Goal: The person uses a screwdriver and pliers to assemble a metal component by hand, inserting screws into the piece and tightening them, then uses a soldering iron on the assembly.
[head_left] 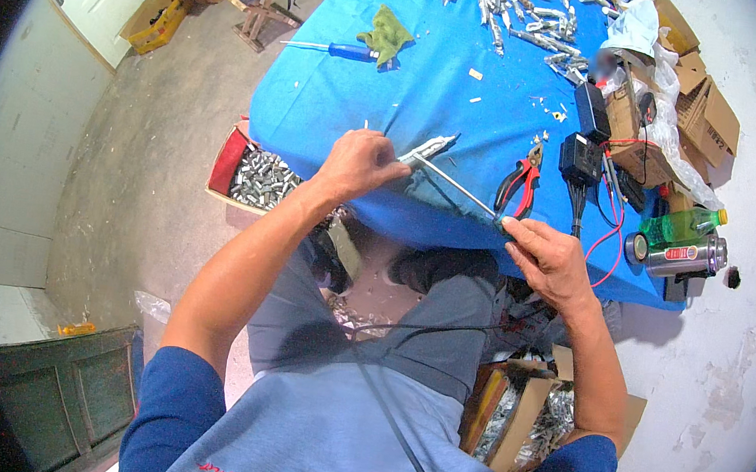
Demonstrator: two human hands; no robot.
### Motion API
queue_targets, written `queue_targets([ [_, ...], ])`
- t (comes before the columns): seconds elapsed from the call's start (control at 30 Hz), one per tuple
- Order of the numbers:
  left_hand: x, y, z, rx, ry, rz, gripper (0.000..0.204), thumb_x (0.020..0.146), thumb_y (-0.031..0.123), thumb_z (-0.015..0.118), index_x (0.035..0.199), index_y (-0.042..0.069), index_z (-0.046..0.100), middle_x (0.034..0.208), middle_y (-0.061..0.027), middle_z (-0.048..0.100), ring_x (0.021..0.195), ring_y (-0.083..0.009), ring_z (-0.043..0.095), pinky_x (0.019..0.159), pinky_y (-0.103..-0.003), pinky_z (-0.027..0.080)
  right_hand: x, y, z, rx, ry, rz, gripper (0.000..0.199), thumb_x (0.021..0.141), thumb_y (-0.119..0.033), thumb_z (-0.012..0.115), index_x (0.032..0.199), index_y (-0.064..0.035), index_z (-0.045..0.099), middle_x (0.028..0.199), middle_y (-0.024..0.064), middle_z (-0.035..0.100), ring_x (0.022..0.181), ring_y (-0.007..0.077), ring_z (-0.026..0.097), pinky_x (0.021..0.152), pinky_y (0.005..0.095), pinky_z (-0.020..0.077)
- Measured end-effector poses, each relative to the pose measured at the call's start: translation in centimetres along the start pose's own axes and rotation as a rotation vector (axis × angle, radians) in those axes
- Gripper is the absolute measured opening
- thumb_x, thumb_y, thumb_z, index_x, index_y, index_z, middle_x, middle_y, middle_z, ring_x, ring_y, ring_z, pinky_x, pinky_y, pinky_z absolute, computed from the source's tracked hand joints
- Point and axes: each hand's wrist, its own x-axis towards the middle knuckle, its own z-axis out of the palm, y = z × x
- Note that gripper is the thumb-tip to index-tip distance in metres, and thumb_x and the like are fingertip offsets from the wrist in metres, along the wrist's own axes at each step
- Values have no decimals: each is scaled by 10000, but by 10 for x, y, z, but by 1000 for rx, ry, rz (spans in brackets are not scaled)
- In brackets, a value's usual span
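Observation:
My left hand pinches one end of a slim silvery-white metal piece with a dark tip, just above the blue cloth. In my right hand is a screwdriver; its long thin shaft slants up and left, and its tip meets the metal piece close to my left fingers. Most of the screwdriver's handle is hidden in my fingers, with a bit of green showing. Red-handled pliers lie on the cloth just beyond my right hand.
The blue-covered table bears a blue-handled screwdriver, a green rag, a pile of silvery pieces, black adapters, a green bottle and a steel flask. Boxes of metal parts stand below left and by my right elbow.

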Motion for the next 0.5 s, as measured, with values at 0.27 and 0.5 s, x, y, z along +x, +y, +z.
queue_targets([
  [0.27,-2,-2,0,-32,5,37,398,775,409,777,761,24,674,721,-131,612,700,-294,588,633,-405,456,5,22,-2,496,-116,374,304,885,-114,677,1174,-20,674,879,84,698,710,112,627,599,258,500],
  [0.5,1,-1,-11,-40,-89,2,395,770,396,785,754,19,669,721,-143,623,706,-289,601,637,-400,465,-6,28,17,1174,-165,920,331,914,-178,649,1199,-9,634,812,72,647,522,57,512,434,175,393],
])
